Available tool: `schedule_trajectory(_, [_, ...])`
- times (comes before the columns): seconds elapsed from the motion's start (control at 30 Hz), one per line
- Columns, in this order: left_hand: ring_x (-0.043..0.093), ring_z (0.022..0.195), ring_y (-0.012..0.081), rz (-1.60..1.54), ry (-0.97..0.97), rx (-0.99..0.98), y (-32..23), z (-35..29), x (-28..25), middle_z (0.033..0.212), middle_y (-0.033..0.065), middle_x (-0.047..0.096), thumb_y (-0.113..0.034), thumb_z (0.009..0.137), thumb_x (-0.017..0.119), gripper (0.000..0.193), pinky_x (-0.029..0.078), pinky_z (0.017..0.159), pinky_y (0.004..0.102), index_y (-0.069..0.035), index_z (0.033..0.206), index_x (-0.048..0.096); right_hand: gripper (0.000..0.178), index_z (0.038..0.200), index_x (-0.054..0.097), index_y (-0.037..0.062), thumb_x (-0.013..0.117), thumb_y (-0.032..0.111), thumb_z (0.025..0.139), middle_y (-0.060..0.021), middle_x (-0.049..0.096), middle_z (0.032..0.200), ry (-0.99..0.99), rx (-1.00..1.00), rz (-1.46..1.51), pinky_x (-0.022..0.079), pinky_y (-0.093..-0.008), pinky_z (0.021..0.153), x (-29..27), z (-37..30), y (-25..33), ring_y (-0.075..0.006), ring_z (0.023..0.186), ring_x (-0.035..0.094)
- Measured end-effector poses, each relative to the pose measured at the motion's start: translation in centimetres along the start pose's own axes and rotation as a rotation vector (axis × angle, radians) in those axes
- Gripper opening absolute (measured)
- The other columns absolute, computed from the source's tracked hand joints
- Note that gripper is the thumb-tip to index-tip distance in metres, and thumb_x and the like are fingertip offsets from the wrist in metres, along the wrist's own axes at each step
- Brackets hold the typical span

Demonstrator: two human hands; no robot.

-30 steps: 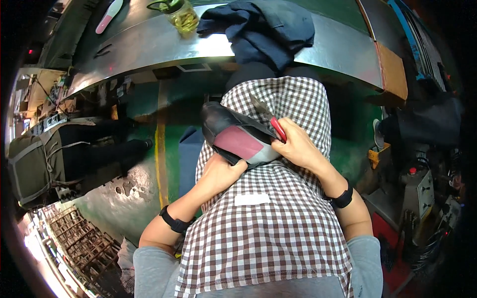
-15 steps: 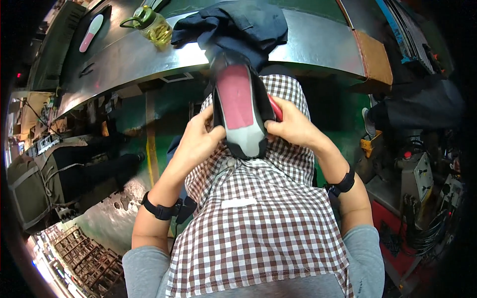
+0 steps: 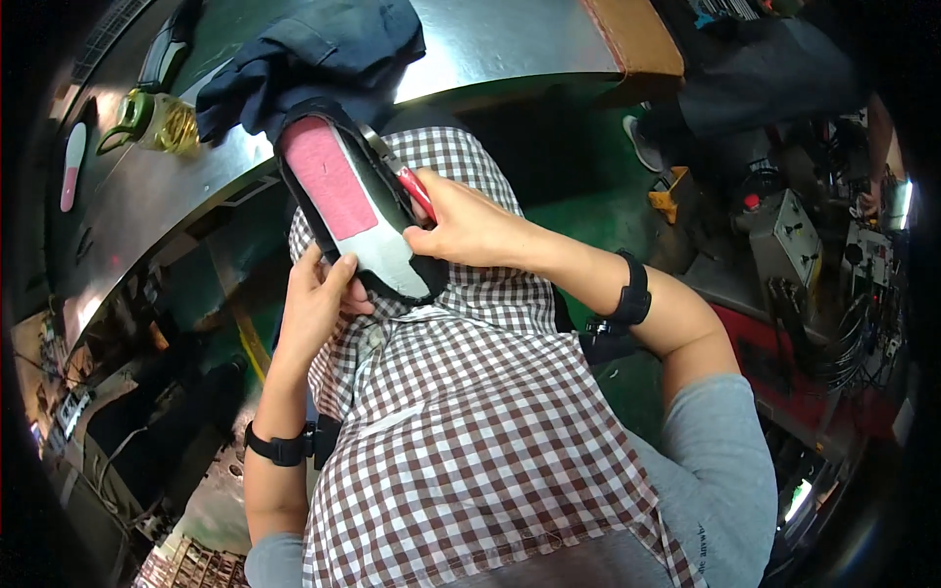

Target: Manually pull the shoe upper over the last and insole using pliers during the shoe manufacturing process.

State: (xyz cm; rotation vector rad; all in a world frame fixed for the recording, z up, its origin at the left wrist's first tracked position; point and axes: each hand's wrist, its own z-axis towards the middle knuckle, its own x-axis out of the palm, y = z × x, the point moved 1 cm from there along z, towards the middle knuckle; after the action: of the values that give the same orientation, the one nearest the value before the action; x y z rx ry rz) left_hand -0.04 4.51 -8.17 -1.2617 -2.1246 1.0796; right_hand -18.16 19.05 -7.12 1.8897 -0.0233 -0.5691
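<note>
A black shoe (image 3: 387, 201) lies sole side up above my lap. Its toe points away from me, and its pink-and-white insole (image 3: 333, 186) faces upward, ringed by the black upper. My right hand (image 3: 470, 220) is wrapped round red-handled pincers (image 3: 416, 189), whose metal head lies along the shoe's right edge; its thumb presses on the rim. On the left rim, near the heel, my left hand (image 3: 316, 299) grips the shoe with thumb and bent fingers. The shoe hides part of those fingers.
Dark blue cloth (image 3: 314, 59) is heaped on the metal table (image 3: 490, 44) beyond the shoe. Left of it stand a green-lidded bottle (image 3: 162, 122) and a loose pink-and-white insole (image 3: 74, 162). A cardboard box (image 3: 637, 44) sits at the table's right end. A control box (image 3: 784, 240) stands at right.
The whole view has swung, shifting the table and bottle left. The shoe now slants to the upper left. The pincers' metal head now shows along its right edge, and my left thumb sits nearer the heel.
</note>
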Motion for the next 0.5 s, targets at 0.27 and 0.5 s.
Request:
schedule_trajectory(0.27, [0.060, 0.049, 0.0124, -0.025, 0.078, 0.034, -2.5, -2.2, 0.7, 0.063, 0.0057, 0.061, 0.002, 0.092, 0.054, 0.045, 0.052, 0.046, 0.0267, 0.009, 0.135, 0.043, 0.039, 0.114, 0.051, -0.0050, 0.058, -0.003, 0.077, -0.0070, 0.062, 0.081, 0.207, 0.085, 0.424, 0.052, -0.0284, 0.054, -1.6, 0.1, 0.6, -0.0138, 0.060, 0.062])
schedule_trajectory(0.5, [0.066, 0.067, 0.0136, -0.147, 0.267, 0.104, -5.6, -2.1, 1.4, 0.077, 0.0081, 0.064, -0.009, 0.099, 0.057, 0.060, 0.059, 0.062, 0.0271, 0.002, 0.152, 0.032, 0.025, 0.088, 0.042, 0.0090, 0.064, 0.000, 0.081, 0.0018, 0.050, 0.073, 0.021, 0.156, 0.577, 0.054, -0.0259, 0.052, -8.3, -2.2, 3.8, -0.0084, 0.057, 0.058])
